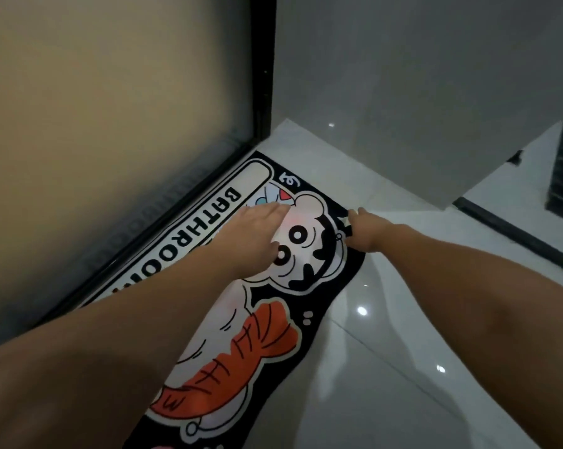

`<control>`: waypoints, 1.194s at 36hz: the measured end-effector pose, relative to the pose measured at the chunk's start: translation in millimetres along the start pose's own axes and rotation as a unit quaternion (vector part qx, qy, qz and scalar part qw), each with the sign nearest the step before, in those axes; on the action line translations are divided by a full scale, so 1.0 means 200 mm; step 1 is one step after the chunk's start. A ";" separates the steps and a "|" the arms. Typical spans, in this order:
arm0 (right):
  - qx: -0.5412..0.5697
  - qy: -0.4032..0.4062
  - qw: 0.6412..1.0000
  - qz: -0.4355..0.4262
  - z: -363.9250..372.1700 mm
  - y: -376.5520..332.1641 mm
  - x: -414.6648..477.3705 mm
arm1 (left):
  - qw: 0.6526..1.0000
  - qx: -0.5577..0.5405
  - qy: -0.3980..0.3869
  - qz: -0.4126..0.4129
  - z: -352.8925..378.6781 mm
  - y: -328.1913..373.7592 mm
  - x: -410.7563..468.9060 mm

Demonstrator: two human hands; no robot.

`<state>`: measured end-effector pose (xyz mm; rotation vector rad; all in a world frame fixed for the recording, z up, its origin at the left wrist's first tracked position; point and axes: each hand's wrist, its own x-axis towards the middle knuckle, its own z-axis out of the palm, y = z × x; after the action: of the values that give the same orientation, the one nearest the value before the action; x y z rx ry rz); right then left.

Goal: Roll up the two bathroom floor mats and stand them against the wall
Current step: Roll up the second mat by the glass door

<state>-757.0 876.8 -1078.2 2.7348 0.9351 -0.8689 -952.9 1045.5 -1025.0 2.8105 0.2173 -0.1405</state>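
Two bare forearms reach over the black cartoon floor mat (267,322), which lies flat on the white tiled floor (387,367) against a frosted glass door (111,124) (black-framed). Left hand (257,234) presses flat, grip open; right hand (364,231) pinches the mat's far edge.

Both bare arms reached forward; the left hand (257,233) lay flat, the right hand (362,230) pinched downward.

Matt printed cloth mat (273,322), glossy smooth white floor tiles (387,367), frosted glass door (111,124)
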 end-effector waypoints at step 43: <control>-0.188 0.200 0.935 -0.223 -0.67 -0.09 -0.78 | 0.999 -0.036 0.035 0.020 -0.38 0.12 0.05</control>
<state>-803.0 848.9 -878.7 2.4298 1.6454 -0.1288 -934.1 1047.8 -946.8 2.7481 0.1796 -0.0233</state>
